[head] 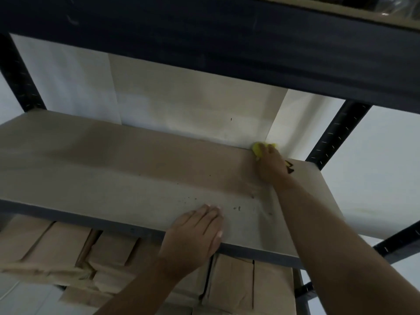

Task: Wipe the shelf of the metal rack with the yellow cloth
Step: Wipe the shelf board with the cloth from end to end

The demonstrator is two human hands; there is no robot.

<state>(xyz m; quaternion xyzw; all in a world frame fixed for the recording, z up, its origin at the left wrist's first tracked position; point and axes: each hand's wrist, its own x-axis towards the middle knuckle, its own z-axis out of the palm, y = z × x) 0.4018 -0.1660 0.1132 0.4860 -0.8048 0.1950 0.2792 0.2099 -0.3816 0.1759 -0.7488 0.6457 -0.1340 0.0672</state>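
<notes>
The beige shelf board (109, 164) of the dark metal rack spans the middle of the view. My right hand (271, 165) reaches to the far right back of the shelf and presses the yellow cloth (259, 149) against the board where it meets the wall. Most of the cloth is hidden under my fingers. My left hand (196, 233) lies flat, palm down, on the front edge of the shelf, holding nothing. Small dark specks dot the board between my two hands.
A dark beam (227, 53) of the shelf above overhangs closely. Black perforated uprights stand at the back left (18, 76) and back right (338, 133). Brown cardboard boxes (68, 253) fill the level below. A black mark (289, 167) sits on the board by my right wrist.
</notes>
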